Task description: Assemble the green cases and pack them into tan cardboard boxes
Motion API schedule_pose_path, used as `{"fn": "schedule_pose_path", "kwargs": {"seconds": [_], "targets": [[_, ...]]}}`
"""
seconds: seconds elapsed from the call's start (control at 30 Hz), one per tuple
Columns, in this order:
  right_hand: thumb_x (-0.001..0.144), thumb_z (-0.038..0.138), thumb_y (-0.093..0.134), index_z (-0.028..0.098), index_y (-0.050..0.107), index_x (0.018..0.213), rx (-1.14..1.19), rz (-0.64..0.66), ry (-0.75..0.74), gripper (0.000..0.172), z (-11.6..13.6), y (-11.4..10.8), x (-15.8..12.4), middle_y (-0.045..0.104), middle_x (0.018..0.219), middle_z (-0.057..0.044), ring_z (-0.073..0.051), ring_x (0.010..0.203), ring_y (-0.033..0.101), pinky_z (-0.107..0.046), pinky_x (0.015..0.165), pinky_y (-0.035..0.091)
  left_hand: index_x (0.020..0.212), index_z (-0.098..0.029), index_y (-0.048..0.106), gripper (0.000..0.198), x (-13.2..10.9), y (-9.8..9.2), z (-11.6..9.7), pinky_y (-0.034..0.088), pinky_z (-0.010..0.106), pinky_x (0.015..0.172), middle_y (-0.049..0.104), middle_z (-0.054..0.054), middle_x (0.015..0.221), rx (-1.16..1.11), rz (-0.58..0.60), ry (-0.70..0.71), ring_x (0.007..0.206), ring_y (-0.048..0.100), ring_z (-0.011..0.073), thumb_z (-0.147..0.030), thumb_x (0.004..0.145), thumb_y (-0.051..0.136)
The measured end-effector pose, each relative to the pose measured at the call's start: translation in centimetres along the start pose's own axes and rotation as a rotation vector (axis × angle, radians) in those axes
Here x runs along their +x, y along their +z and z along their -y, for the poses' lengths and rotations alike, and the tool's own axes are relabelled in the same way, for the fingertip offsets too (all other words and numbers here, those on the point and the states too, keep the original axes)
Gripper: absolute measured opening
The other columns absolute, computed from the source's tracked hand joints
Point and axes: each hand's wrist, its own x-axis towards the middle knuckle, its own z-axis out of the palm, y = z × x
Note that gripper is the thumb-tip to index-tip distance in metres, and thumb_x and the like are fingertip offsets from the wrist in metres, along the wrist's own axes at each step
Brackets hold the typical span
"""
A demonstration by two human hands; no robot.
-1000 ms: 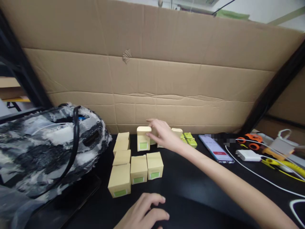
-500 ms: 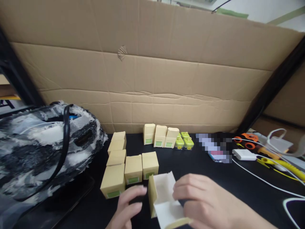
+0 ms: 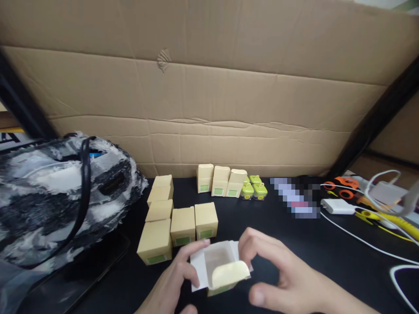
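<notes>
A small tan cardboard box [image 3: 222,288] with a white inside stands at the front middle, its top open and its flaps spread. My left hand [image 3: 178,272] grips its left side, with fingers on the white side flap. On the other side, my right hand [image 3: 278,270] has bent fingers touching the right flap, while its thumb is spread well away. The curved tan lid flap [image 3: 231,273] leans across the front of the opening. Shadow hides the bottom of the box. Just beyond stand closed tan boxes [image 3: 183,224] with green labels.
Three tan boxes with raised lids [image 3: 221,181] stand at the back beside several lime-green-lidded small containers [image 3: 259,191]. A furry black-and-white bag [image 3: 65,205] fills the left. To the right lie a white charger [image 3: 338,206], cables and orange-handled scissors [image 3: 345,187]. A cardboard sheet [image 3: 229,96] walls the back.
The open box has turned, so its lid flap now stands at the front and a side flap points left. My left hand has come onto it; my right thumb has spread away.
</notes>
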Motion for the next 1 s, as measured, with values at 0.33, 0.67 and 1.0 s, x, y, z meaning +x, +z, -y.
{"fn": "schedule_pose_path", "kwargs": {"seconds": [0.33,0.67,1.0], "targets": [[0.056,0.005,0.084,0.022,0.041,0.081,-0.224,0.300,0.352,0.053,1.0,0.9,0.5,0.047,0.092,0.002,-0.014,0.079,0.047,-0.023,0.067,0.041,0.132,-0.038,0.034,0.052,-0.1,0.3,1.1,0.042,0.040,0.106,0.038,0.005,0.153,-0.021,0.115,-0.080,0.136,0.041,0.0245,-0.052,0.088,0.057],[0.090,0.034,0.060,0.024,0.054,0.105,-0.327,0.123,0.099,0.019,-2.2,-4.0,0.5,0.062,0.094,0.000,-0.013,0.080,0.062,-0.025,0.073,0.054,0.145,-0.033,0.027,0.076,-0.5,0.7,3.6,0.046,0.051,0.100,0.047,0.011,0.146,0.084,0.147,-0.058,0.129,0.049,0.0337,-0.034,0.082,0.068],[0.089,0.035,0.057,0.016,0.055,0.110,-0.802,-0.350,0.259,0.028,-13.4,-8.9,-0.2,0.056,0.121,-0.015,-0.031,0.113,0.055,-0.050,0.089,0.048,0.129,-0.034,0.053,0.044,0.5,1.3,7.5,0.060,0.043,0.084,0.068,0.008,0.121,0.005,0.031,-0.093,0.108,0.067,0.0304,-0.034,0.087,0.064]]}}
